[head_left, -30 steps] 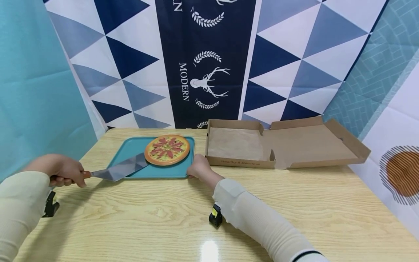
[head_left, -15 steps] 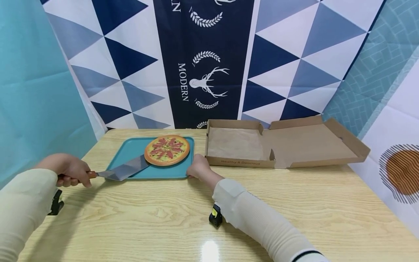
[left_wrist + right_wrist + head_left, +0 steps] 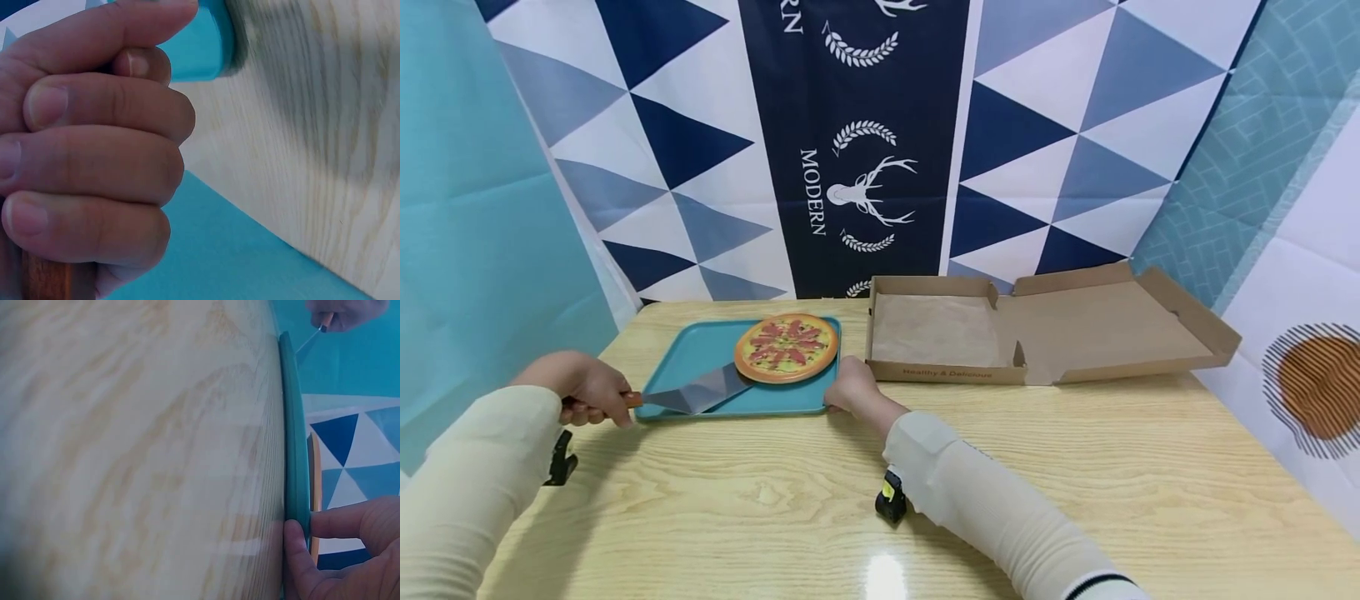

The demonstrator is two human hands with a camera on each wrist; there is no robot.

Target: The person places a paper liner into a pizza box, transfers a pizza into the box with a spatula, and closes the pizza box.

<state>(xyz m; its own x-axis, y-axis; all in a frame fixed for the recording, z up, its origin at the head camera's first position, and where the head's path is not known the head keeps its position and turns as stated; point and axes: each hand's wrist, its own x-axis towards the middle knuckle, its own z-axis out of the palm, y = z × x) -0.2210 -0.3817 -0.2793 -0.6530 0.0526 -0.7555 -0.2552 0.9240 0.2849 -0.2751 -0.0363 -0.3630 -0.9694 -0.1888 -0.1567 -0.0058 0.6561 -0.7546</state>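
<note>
My left hand [image 3: 591, 390] grips the wooden handle [image 3: 50, 278] of a pizza server with a broad metal blade [image 3: 700, 392]. The blade slants over the teal tray [image 3: 700, 342], and its tip meets the near left edge of a round pizza [image 3: 786, 348] with red toppings. Whether the tip lies under the crust cannot be told. At the tray's near right corner my right hand [image 3: 853, 386] pinches the rim. In the right wrist view, thumb and finger of the right hand [image 3: 350, 550] stand on either side of the tray rim [image 3: 295, 450].
An open cardboard pizza box [image 3: 936, 373] lies right of the tray, its lid [image 3: 1105, 325] folded out to the right. Both rest on a wooden table [image 3: 760, 508]. A patterned cloth [image 3: 865, 100] hangs behind.
My left hand has moved right, pushing the pizza server further over the tray toward the pizza. The right hand stays at the tray corner. The head view has shifted slightly.
</note>
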